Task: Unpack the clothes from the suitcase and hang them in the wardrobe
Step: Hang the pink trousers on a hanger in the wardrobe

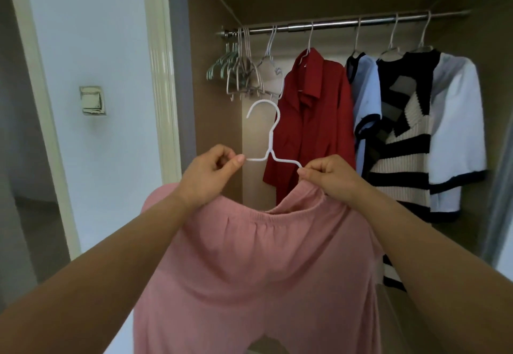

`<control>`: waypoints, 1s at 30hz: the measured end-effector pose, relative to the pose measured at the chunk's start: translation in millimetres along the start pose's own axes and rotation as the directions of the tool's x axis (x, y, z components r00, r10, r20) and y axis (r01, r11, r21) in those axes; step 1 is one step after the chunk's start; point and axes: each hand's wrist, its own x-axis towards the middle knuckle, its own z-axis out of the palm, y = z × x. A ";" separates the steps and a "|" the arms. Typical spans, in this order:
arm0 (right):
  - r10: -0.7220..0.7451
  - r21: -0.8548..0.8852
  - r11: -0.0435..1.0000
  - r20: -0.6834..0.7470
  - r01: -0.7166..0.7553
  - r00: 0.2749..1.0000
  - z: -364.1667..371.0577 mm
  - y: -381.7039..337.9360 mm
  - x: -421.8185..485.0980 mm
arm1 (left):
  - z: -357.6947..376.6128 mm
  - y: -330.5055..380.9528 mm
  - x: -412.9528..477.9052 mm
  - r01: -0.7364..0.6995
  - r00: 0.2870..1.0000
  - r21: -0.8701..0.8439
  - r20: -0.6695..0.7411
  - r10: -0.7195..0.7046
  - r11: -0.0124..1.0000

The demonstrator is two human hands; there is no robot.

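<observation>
Both hands, left [206,174] and right [330,177], pinch the hanger [268,142] ends through the pink trousers [258,270]. Advise: seat the waistband evenly, then hook the rod [341,24] left of the red shirt [311,126].

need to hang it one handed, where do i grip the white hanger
Grip the white hanger at its bare upright neck, just under the hook, coming from the right. The hook opens to the left, so that side stays free for the rail. The left hand and right hand pinch the arms, with the pink trousers gathered below.
</observation>
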 end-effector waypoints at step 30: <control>-0.036 -0.269 0.963 -0.047 0.022 0.998 -15.7 10.2 -4.5 | -25.0 -17.3 1.6 -0.100 0.980 0.217 0.192 0.058 0.971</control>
